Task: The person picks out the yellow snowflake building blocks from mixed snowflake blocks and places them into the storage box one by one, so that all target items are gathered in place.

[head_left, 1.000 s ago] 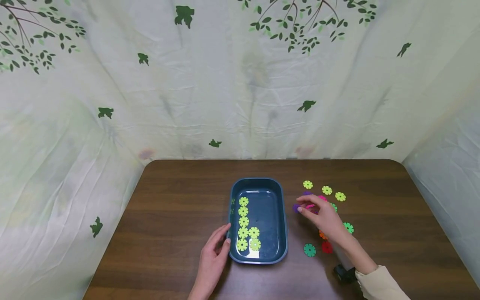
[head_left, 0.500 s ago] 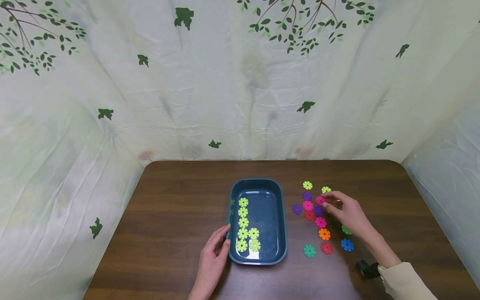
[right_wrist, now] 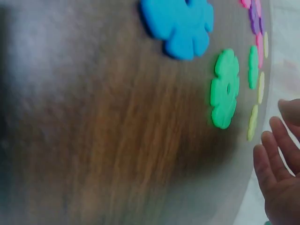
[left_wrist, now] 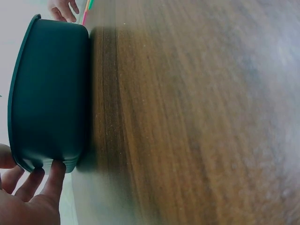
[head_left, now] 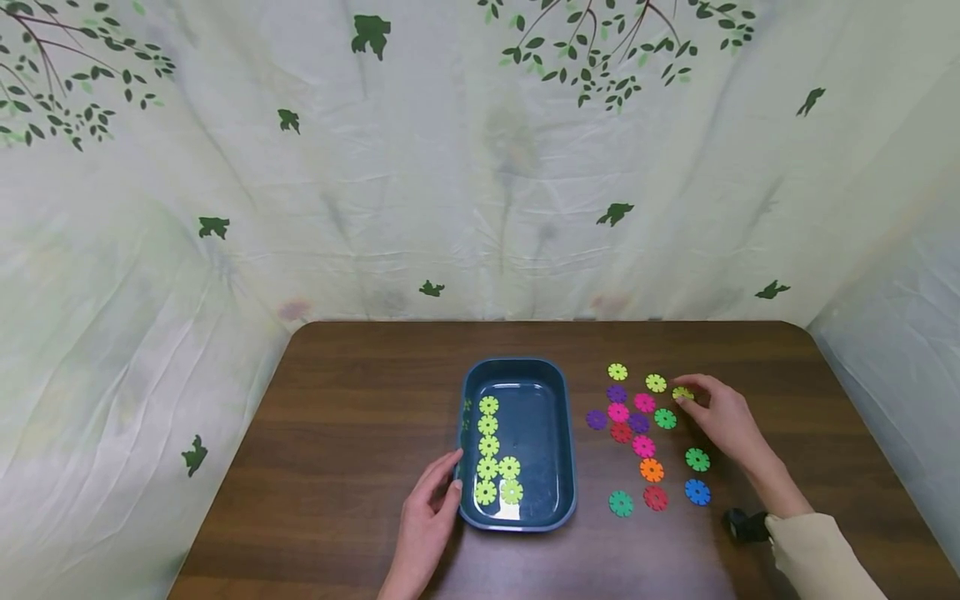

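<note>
My left hand [head_left: 426,521] rests against the left side of a dark blue tray [head_left: 555,508], fingertips on its outer wall in the left wrist view. Several yellow flower-shaped discs [head_left: 488,446] lie in the tray's left half. Over the table's right side my right hand [head_left: 723,417] has thumb and fingers apart around a yellow disc [head_left: 683,392], fingertips right at its edge. That disc [right_wrist: 252,123] lies flat in the right wrist view, beside the fingers [right_wrist: 266,173]. Two more yellow discs, one of them [head_left: 656,383] nearest the hand, lie to its left.
Right of the tray lie several other flower discs: purple [head_left: 596,419], pink [head_left: 643,447], orange [head_left: 652,470], red [head_left: 656,498], green [head_left: 697,459], teal [head_left: 621,503] and blue [head_left: 697,492]. A patterned cloth [head_left: 480,167] hangs behind the wooden table [head_left: 360,400].
My right hand has moved right and back, from above the purple and pink discs to the rightmost yellow disc. My left hand stays at the tray.
</note>
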Available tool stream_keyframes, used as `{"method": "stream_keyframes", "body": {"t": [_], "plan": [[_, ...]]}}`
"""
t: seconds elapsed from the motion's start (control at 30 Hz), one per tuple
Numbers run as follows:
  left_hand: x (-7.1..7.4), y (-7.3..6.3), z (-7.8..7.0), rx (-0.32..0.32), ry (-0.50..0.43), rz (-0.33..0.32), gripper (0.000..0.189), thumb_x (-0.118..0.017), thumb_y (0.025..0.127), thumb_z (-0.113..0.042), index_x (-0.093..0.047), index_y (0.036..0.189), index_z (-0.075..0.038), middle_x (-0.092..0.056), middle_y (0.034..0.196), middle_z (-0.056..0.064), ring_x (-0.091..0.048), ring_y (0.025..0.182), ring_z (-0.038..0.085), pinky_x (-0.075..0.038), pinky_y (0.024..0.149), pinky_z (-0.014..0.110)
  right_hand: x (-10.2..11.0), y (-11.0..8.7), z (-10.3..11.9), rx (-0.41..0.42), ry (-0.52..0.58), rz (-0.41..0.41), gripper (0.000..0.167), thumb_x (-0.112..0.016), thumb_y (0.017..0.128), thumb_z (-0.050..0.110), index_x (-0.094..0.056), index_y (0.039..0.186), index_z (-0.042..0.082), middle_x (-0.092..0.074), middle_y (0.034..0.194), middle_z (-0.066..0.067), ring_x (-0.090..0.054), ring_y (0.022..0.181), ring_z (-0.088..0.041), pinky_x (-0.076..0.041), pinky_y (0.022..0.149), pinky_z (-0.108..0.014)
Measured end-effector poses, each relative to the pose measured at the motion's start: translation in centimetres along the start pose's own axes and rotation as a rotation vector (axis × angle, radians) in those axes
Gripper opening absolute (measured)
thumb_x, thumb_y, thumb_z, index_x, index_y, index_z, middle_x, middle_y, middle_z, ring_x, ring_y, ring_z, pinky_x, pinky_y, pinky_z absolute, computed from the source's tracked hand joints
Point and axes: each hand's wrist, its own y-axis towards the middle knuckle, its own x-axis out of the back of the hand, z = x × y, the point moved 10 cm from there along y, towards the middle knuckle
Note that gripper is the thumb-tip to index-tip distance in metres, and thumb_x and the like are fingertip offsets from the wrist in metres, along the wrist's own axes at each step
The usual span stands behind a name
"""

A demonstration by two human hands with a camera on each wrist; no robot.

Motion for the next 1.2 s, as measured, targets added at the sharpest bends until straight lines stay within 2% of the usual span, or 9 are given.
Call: {"method": "stream_keyframes", "body": {"t": [0.3, 0.5, 0.73, 1.2], "plan": [[-0.1, -0.1, 0.2, 0.016, 0.002, 0.004, 0.04, -0.061, 0.097, -0.007, -0.061, 0.135, -0.019, -0.055, 0.137, 0.0, -0.057, 0.118, 0.022, -0.054, 0.089, 0.033, -0.1, 0.8, -1.8, -0.029, -0.022, 0.044, 0.034, -0.068, 0.091, 0.005, -0.061, 0.124, -0.002, -0.06, 0.114, -0.025, -0.057, 0.098, -0.039, -0.051, 0.081, -0.056], [0.0, -0.1, -0.1, 0.006, -0.007, -0.001, 0.04, -0.061, 0.096, -0.006, -0.061, 0.134, -0.019, -0.055, 0.136, 0.0, -0.057, 0.118, 0.022, -0.054, 0.09, 0.033, -0.4, 1.0, -1.7, -0.032, -0.016, 0.064, 0.034, -0.067, 0.091, 0.004, -0.061, 0.124, -0.003, -0.058, 0.119, -0.027, -0.054, 0.101, -0.039, -0.049, 0.084, -0.057], [0.0, -0.1, -0.3, -0.008, -0.021, -0.003, 0.041, -0.061, 0.096, -0.004, -0.062, 0.134, -0.018, -0.055, 0.137, 0.0, -0.056, 0.119, 0.022, -0.053, 0.09, 0.031, -0.5, 1.1, -1.8, -0.041, -0.024, 0.077, 0.036, -0.07, 0.09, 0.006, -0.062, 0.123, -0.002, -0.061, 0.114, -0.025, -0.056, 0.1, -0.038, -0.05, 0.082, -0.054], [0.0, -0.1, -0.2, 0.007, -0.011, 0.002, 0.04, -0.06, 0.097, -0.006, -0.061, 0.134, -0.019, -0.055, 0.137, -0.001, -0.056, 0.12, 0.022, -0.053, 0.091, 0.032, -0.5, 0.6, -1.5, -0.024, -0.018, 0.123, 0.038, -0.072, 0.087, 0.004, -0.061, 0.123, -0.002, -0.064, 0.111, -0.023, -0.06, 0.099, -0.039, -0.054, 0.081, -0.054]]}}
